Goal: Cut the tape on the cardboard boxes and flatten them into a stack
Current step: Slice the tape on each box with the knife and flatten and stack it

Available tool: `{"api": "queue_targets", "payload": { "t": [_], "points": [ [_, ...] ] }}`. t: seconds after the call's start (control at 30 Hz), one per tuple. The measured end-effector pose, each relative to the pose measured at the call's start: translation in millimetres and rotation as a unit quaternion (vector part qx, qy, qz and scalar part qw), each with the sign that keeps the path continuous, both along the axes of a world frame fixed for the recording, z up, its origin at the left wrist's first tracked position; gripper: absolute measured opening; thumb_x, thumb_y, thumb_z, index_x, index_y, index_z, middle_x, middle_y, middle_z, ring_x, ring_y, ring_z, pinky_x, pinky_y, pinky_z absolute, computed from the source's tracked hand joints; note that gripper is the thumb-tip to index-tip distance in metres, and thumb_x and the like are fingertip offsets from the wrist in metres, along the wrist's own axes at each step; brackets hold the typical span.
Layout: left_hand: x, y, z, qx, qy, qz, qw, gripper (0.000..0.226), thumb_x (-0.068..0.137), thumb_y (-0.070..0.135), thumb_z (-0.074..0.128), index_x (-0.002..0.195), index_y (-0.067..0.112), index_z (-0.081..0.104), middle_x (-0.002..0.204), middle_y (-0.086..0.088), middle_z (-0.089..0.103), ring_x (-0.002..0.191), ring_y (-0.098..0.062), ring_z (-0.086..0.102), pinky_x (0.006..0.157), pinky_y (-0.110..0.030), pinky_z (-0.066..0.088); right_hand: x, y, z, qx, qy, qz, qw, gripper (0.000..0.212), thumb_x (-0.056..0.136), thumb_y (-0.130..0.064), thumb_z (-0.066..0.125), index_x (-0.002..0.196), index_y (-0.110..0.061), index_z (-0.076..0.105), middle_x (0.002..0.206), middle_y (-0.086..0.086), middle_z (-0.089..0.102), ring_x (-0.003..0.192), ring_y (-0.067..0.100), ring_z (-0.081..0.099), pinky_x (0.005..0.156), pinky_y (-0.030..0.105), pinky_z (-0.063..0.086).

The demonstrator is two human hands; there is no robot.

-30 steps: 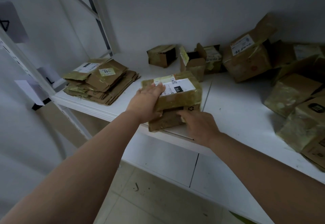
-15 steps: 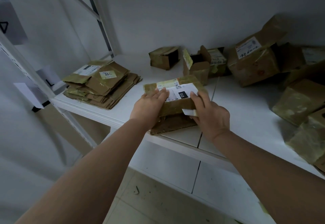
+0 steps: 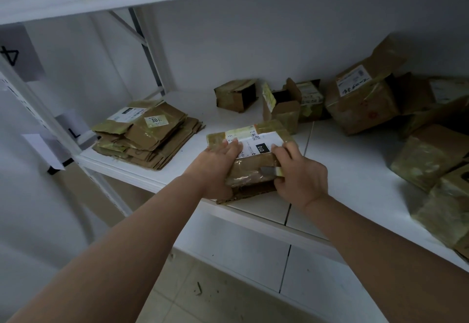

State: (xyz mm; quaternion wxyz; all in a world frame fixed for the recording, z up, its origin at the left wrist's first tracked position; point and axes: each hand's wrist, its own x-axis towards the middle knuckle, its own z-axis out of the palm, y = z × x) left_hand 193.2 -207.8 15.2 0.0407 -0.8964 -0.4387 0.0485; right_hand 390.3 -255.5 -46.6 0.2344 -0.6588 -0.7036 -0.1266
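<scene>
A taped cardboard box [image 3: 250, 156] sits at the front edge of the white shelf [image 3: 342, 170], near the middle of its length, with a white shipping label [image 3: 256, 142] across its top and glossy tape over its brown near face. The left hand [image 3: 215, 167] lies on the box's left end, fingers straight and flat against the top so that the fingertips reach the label's edge, the palm wrapping down over the near left corner. The right hand [image 3: 298, 173] is at the box's right end, its fingers curled; the thumb and forefinger pinch a small blade-like cutter [image 3: 270, 171] whose grey tip rests against the taped near face, pointing left. Whether the tip has gone through the tape cannot be told. At the left end of the shelf, well apart from the box, lies a stack of flattened cardboard [image 3: 147, 136], the top piece bearing a sticker that reads 301. Along the back edge stand two small opened boxes [image 3: 236, 95] [image 3: 281, 109], flaps up or sides dark. At the right end, more taped boxes [image 3: 363, 101] are heaped against the wall and forward toward the shelf's front edge.
</scene>
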Motion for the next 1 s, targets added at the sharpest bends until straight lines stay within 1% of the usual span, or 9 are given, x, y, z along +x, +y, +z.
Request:
{"api": "queue_targets", "payload": {
  "t": [0.2, 0.27, 0.33, 0.47, 0.57, 0.67, 0.77, 0.87, 1.0],
  "points": [
    [-6.4, -2.1, 23.7, -0.145, -0.062, 0.044, 0.987, 0.099, 0.073, 0.044, 0.069, 0.154, 0.027, 0.015, 0.159, -0.002, 0.020, 0.144, -0.022, 0.022, 0.109, -0.027, 0.025, 14.6, -11.1, 31.5, -0.068, -0.001, 0.006, 0.998, 0.050, 0.080, -0.041, 0.056, 0.130, -0.037, 0.051, 0.122, -0.013, 0.052, 0.091, 0.018, 0.061, 0.063, 0.024, 0.040],
    [-13.8, 0.4, 30.1, -0.216, -0.179, 0.074, 0.957, 0.092, 0.076, 0.042, 0.069, 0.152, 0.027, 0.021, 0.152, -0.003, 0.034, 0.138, -0.019, 0.034, 0.104, -0.021, 0.029, 23.9, -8.4, 42.7, -0.095, 0.056, 0.000, 0.994, 0.044, 0.085, -0.044, 0.053, 0.129, -0.043, 0.051, 0.123, -0.014, 0.056, 0.104, 0.016, 0.058, 0.070, 0.025, 0.041],
    [-17.5, 1.4, 33.0, -0.265, -0.335, 0.093, 0.900, 0.085, 0.084, 0.038, 0.072, 0.151, 0.026, 0.022, 0.142, -0.002, 0.046, 0.134, -0.013, 0.040, 0.106, -0.023, 0.031, 34.8, -3.0, 51.5, -0.120, 0.154, -0.017, 0.981, 0.046, 0.087, -0.047, 0.055, 0.132, -0.046, 0.046, 0.126, -0.011, 0.058, 0.113, 0.018, 0.055, 0.083, 0.030, 0.047],
    [-10.7, 0.8, 24.9, -0.119, -0.433, 0.105, 0.887, 0.068, 0.087, 0.046, 0.063, 0.145, 0.027, 0.034, 0.114, 0.006, 0.048, 0.107, -0.006, 0.043, 0.090, -0.025, 0.036, 31.7, 11.8, 60.6, -0.100, 0.297, -0.036, 0.949, 0.059, 0.088, -0.047, 0.058, 0.137, -0.034, 0.027, 0.123, 0.000, 0.057, 0.113, 0.027, 0.055, 0.087, 0.040, 0.047],
    [-8.2, 6.9, 11.9, -0.013, -0.434, 0.088, 0.896, 0.046, 0.093, 0.037, 0.058, 0.136, 0.025, 0.047, 0.105, -0.002, 0.053, 0.097, -0.014, 0.050, 0.084, -0.026, 0.040, 19.6, 17.2, 57.2, -0.054, 0.207, -0.041, 0.976, 0.052, 0.092, -0.038, 0.055, 0.136, -0.040, 0.026, 0.128, 0.002, 0.051, 0.102, 0.029, 0.059, 0.070, 0.032, 0.044],
    [-3.7, 12.0, -6.1, 0.082, -0.324, 0.118, 0.935, 0.036, 0.100, 0.034, 0.045, 0.133, 0.026, 0.057, 0.122, -0.010, 0.046, 0.116, -0.027, 0.045, 0.092, -0.037, 0.045, 15.4, 16.4, 39.5, -0.086, 0.107, -0.052, 0.989, 0.058, 0.095, -0.033, 0.048, 0.145, -0.045, 0.020, 0.128, 0.005, 0.050, 0.098, 0.029, 0.059, 0.072, 0.033, 0.045],
    [5.8, 1.7, -22.8, 0.050, -0.264, 0.176, 0.947, 0.048, 0.098, 0.054, 0.031, 0.139, 0.035, 0.047, 0.142, -0.004, 0.040, 0.135, -0.025, 0.026, 0.103, -0.044, 0.040, 13.2, 10.9, 17.5, -0.083, 0.136, -0.063, 0.985, 0.058, 0.096, -0.046, 0.041, 0.149, -0.039, 0.017, 0.120, 0.007, 0.057, 0.095, 0.028, 0.060, 0.071, 0.033, 0.047],
    [10.9, -3.1, -34.7, 0.020, -0.265, 0.200, 0.943, 0.074, 0.079, 0.079, 0.039, 0.141, 0.038, 0.036, 0.144, 0.000, 0.036, 0.136, -0.023, 0.027, 0.096, -0.046, 0.047, 10.3, 8.3, 3.0, -0.077, 0.132, -0.065, 0.986, 0.082, 0.083, -0.071, 0.039, 0.150, -0.036, 0.008, 0.122, 0.006, 0.055, 0.097, 0.028, 0.061, 0.073, 0.035, 0.051],
    [16.1, -0.4, -39.3, 0.061, -0.267, 0.207, 0.939, 0.067, 0.079, 0.065, 0.057, 0.137, 0.040, 0.036, 0.137, 0.000, 0.042, 0.130, -0.023, 0.034, 0.086, -0.041, 0.050, 3.8, 13.3, 0.9, -0.083, 0.149, -0.104, 0.980, 0.096, 0.072, -0.078, 0.049, 0.149, -0.035, 0.011, 0.124, 0.006, 0.053, 0.100, 0.028, 0.061, 0.074, 0.035, 0.050]
  ]
}}
